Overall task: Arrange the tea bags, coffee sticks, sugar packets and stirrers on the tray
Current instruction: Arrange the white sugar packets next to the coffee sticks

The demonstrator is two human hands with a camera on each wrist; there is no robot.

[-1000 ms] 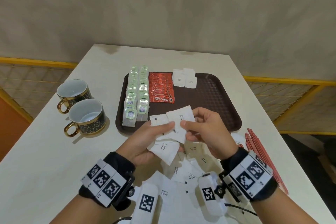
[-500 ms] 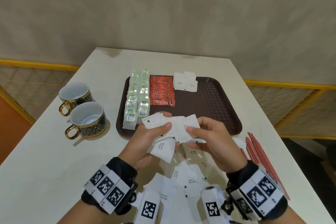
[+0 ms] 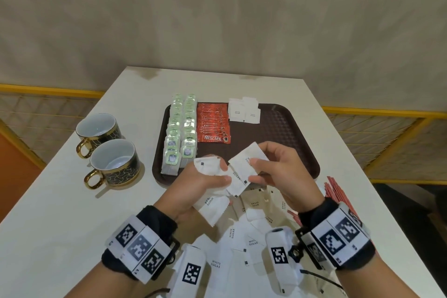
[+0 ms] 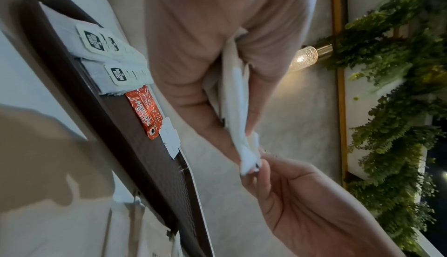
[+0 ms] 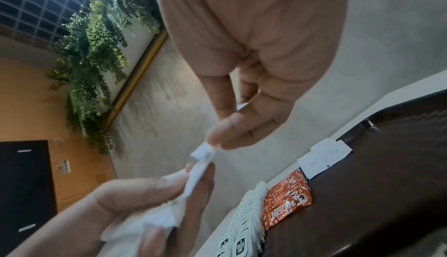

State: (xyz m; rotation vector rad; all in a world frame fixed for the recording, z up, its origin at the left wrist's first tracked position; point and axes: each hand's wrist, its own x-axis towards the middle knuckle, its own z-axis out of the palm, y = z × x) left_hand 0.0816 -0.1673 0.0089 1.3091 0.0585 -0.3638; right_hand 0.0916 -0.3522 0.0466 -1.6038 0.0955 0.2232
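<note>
A dark brown tray (image 3: pixel 285 128) holds two rows of green tea bags (image 3: pixel 180 128), red coffee sticks (image 3: pixel 212 123) and a few white sugar packets (image 3: pixel 244 112) at its far edge. My left hand (image 3: pixel 205 181) grips a bunch of white sugar packets (image 3: pixel 212 203) just over the tray's near rim. My right hand (image 3: pixel 275 169) pinches one sugar packet (image 3: pixel 244 163) at the bunch's right end. Red stirrers (image 3: pixel 338 193) lie on the table to the right of my right wrist. The left wrist view shows packets (image 4: pixel 236 96) wedged between thumb and fingers.
Many loose sugar packets (image 3: pixel 251 230) are scattered on the white table (image 3: pixel 60 213) below my hands. Two black-and-gold cups (image 3: pixel 113 162) stand left of the tray. The tray's right half is bare. A yellow railing (image 3: pixel 377 113) runs behind the table.
Both hands have drawn slightly nearer and lower over the tray's front rim. The right hand has pulled one packet rightward, out of the bunch in the left hand.
</note>
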